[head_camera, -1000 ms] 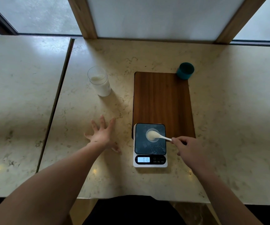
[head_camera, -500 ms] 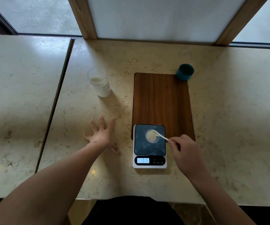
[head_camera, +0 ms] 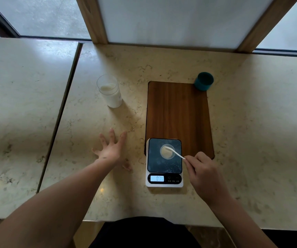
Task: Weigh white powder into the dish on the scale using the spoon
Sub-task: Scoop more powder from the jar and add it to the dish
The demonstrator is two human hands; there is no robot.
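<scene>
A small round dish (head_camera: 167,152) holding pale powder sits on the dark platform of a white digital scale (head_camera: 164,171), whose lit display shows digits. My right hand (head_camera: 203,171) pinches the handle of a white spoon (head_camera: 175,152), and the spoon's bowl lies over the dish. My left hand (head_camera: 111,149) rests flat on the marble counter to the left of the scale, fingers spread and holding nothing. A clear glass (head_camera: 110,91) partly filled with white powder stands farther back on the left.
The scale's far edge overlaps a wooden board (head_camera: 178,111). A teal cup (head_camera: 203,81) stands at the board's back right corner. A seam in the counter (head_camera: 60,113) runs on the left, and window frames rise behind. The counter's front edge is near my body.
My right hand has shifted slightly, and the spoon's bowl has tilted over the dish. The reading on the scale's display has changed. My left hand has stayed in place.
</scene>
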